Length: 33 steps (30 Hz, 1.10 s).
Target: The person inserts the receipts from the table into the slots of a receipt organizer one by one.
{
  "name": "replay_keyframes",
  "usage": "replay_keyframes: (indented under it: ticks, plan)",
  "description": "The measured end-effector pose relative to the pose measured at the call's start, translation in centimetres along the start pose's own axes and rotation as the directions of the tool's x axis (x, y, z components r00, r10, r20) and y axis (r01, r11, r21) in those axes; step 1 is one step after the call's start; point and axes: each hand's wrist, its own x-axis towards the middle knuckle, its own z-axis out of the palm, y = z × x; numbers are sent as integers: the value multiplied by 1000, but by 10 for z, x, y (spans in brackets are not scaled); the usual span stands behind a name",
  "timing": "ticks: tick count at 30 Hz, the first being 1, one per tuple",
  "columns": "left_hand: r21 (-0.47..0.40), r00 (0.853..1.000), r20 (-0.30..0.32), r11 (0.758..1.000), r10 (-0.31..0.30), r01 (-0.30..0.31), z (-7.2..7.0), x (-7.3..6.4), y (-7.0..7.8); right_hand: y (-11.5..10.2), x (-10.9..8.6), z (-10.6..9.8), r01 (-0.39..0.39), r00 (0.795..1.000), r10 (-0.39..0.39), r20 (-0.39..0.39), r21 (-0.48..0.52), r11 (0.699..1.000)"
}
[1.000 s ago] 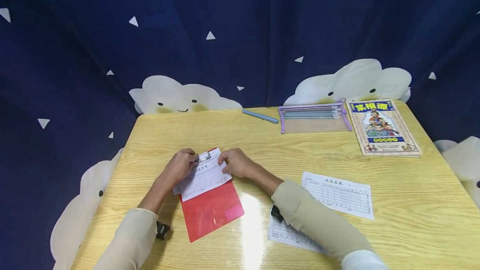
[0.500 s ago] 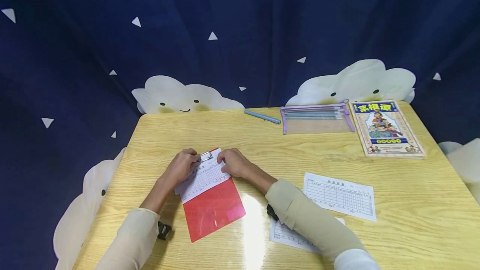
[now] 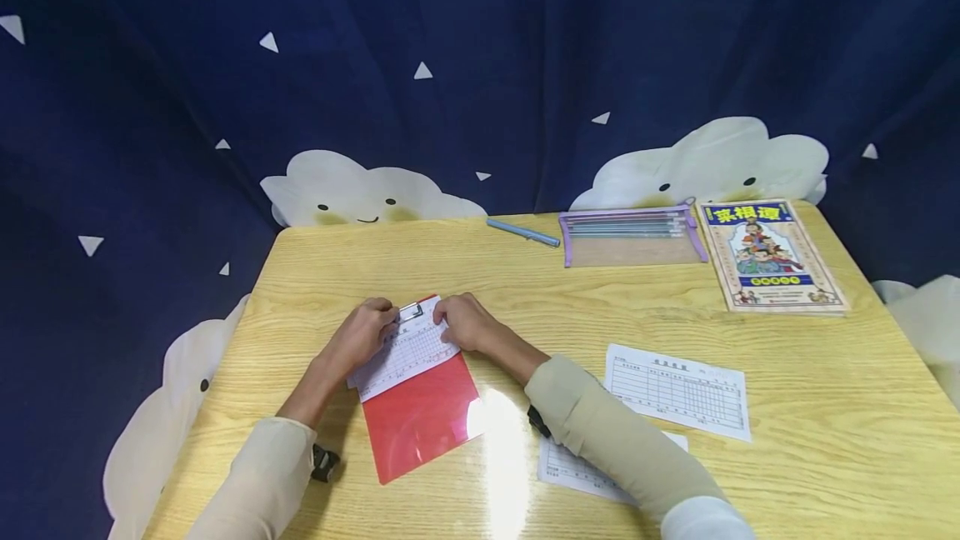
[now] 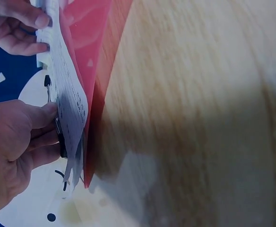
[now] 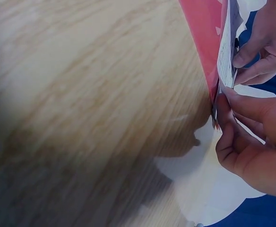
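Note:
A red clipboard (image 3: 420,419) lies tilted on the table, with printed form sheets (image 3: 408,361) over its upper half. At its top edge, my left hand (image 3: 365,330) pinches the metal clip (image 3: 410,312) between thumb and fingers. My right hand (image 3: 467,323) pinches the right edge of the sheets near the board's top right corner. In the left wrist view the sheets (image 4: 69,94) bow away from the red board (image 4: 88,42), with the clip against their upper side. The right wrist view shows the right thumb and fingers (image 5: 228,120) on the sheets' edge.
Two more printed forms lie on the right, one (image 3: 678,390) in full view and one (image 3: 581,469) partly under the right forearm. Along the back are a blue pen (image 3: 522,232), a purple-edged pencil pouch (image 3: 633,237) and an illustrated book (image 3: 770,257). A dark blue curtain (image 3: 510,65) hangs behind.
The right hand has shifted slightly left with the sheets, which now line up more evenly under the clip. The left hand stays at the clip.

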Motion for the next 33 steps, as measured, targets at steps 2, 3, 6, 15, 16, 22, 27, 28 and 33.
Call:
replay_keyframes:
  ticks: [2, 3, 6, 15, 16, 22, 27, 28, 33]
  plan:
    - [-3, 1000, -4, 1000, -5, 5, 0, 0, 0, -1, 1, 0, -3, 1000, 3, 2, -12, 1000]
    - [-4, 1000, -6, 1000, -7, 7, 0, 0, 0, -1, 1, 0, -5, 1000, 5, 1, -20, 1000]
    - [-9, 1000, -17, 1000, -1, 1, -1, 0, 0, -2, 3, 0, -25, 1000, 25, -2, -26, 999]
    - [-2, 999, -31, 1000, 21, -21, 0, -1, -2, -6, 7, 1, -70, 998, 70, -11, -19, 997]
    - [1, 999, -32, 1000, 20, -20, 0, -1, -2, -6, 7, 0, -70, 997, 70, -12, -16, 997]
    - [16, 999, -42, 1000, 22, -21, 0, -1, -1, -7, 9, 0, -81, 997, 81, -13, 12, 997]
    - [20, 999, -41, 1000, 24, -23, 1, -1, -1, -7, 11, 1, -101, 995, 101, -14, 23, 995]
    - [18, 999, -40, 1000, 24, -23, 1, -1, -2, -7, 12, 2, -104, 994, 104, -15, 22, 994]
    - [14, 999, -45, 1000, 26, -25, 2, -1, -2, -7, 15, 3, -108, 994, 109, -24, 12, 994]
